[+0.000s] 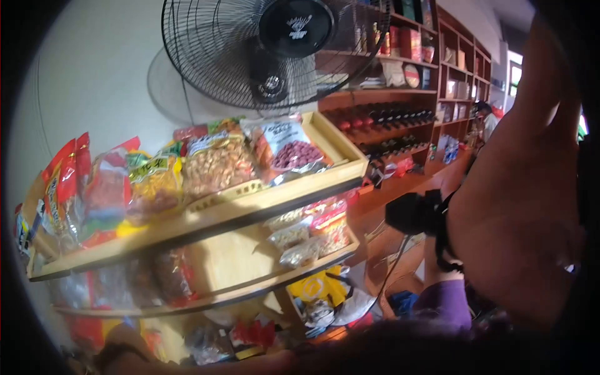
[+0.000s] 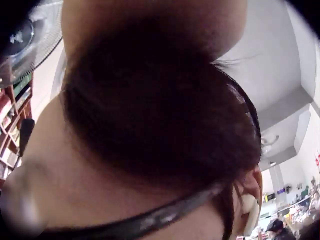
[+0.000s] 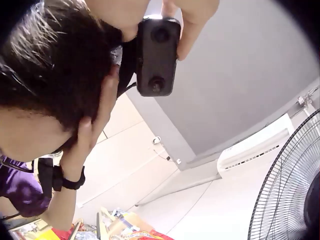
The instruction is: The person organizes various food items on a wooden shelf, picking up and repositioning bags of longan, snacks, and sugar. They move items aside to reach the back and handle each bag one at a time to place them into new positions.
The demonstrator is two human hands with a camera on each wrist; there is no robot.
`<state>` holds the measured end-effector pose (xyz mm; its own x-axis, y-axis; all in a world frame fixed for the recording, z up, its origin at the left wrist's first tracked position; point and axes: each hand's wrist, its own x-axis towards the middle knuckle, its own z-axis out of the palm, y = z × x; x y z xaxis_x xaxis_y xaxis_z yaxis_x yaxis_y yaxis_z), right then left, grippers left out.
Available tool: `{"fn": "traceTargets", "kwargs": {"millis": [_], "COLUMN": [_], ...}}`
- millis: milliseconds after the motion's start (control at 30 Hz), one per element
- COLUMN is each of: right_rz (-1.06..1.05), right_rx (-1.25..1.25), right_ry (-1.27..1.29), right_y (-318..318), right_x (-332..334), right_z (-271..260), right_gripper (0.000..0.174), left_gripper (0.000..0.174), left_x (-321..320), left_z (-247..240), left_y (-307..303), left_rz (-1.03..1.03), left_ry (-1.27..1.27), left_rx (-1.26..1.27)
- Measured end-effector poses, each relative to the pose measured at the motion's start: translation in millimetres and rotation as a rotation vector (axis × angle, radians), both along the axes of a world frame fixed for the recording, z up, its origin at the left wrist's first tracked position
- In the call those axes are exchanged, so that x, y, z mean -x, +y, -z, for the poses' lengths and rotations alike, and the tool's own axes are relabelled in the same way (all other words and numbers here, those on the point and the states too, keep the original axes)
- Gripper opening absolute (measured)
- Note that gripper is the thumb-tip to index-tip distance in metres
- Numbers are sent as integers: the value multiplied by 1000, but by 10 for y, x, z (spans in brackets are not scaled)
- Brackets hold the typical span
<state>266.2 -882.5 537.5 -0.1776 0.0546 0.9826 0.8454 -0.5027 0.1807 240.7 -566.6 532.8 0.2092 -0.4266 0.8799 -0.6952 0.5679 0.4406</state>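
Observation:
In the right wrist view my right hand (image 3: 195, 20) grips a small black camera (image 3: 159, 57) with two round lenses, close to the dark hair of the wearer's head. My left hand (image 3: 95, 110) rests along the side of that head, its fingers extended against the hair. A wrist camera on a black strap (image 3: 72, 182) circles the left wrist. Hair (image 2: 160, 110) and a dark band (image 2: 155, 217) fill much of the left wrist view. In the head view a blurred arm (image 1: 519, 194) crosses the right side, near another black wrist camera (image 1: 412, 212).
Tiered wooden racks (image 1: 250, 206) hold packaged foods, including a bag of purple-red pieces (image 1: 294, 153). A black wall fan (image 1: 275, 50) hangs above them. Brown shelving (image 1: 375, 100) stands behind, and an air conditioner (image 3: 255, 150) is mounted on the wall.

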Motion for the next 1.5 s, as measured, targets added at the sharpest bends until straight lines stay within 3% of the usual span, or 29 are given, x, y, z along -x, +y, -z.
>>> {"fn": "traceTargets", "kwargs": {"millis": [367,500,567,733,833,900,1000,1067,1133,1200,1267,1300,1400,1500], "right_rz": [-136,-206,-253,-358,-464,-549,-675,-748,-695,-880,-918,-932,-704,-718], "right_rx": [75,117,118,137,129,149,228,348,508,801,997,1088,903,876], "right_ry": [184,251,289,335,509,692,1294,1656,1850,1901,2044,2109,1960,1828], "right_y": [65,272,362,573,780,958,1192,1230,1291,1353,1544,1654,2015,2284], "right_x": [-458,-636,-691,-791,-827,-862,-762,-589,-312,-200,-206,-212,-157,-134], "right_z": [409,634,707,1023,1308,1692,2760,3488,3818,3922,3991,4031,4105,4153], "right_gripper": [42,40,39,36,35,34,32,26,33,36,40,42,43,40], "left_gripper": [26,31,29,25,25,26,28,30,30,27,22,23,24,24], "left_x": [327,536,391,-193,-472,-530,-412,-262,-81,42,208,233,224,98], "left_z": [-72,-255,-176,703,1288,1811,2717,3318,3882,4478,4945,5026,5177,5196], "left_y": [1245,1313,1295,1281,1313,1368,1571,1804,2019,2213,2336,2380,2537,2639], "left_rz": [-312,-555,-542,-496,-586,-703,-988,-1215,-1314,-1319,-1129,-1155,-1097,-1049], "left_ry": [-134,46,25,72,228,361,682,874,1147,1405,1469,1373,1264,1192], "left_rx": [-83,-369,-318,-8,148,222,221,107,3,-240,-208,-352,-552,-588]}}
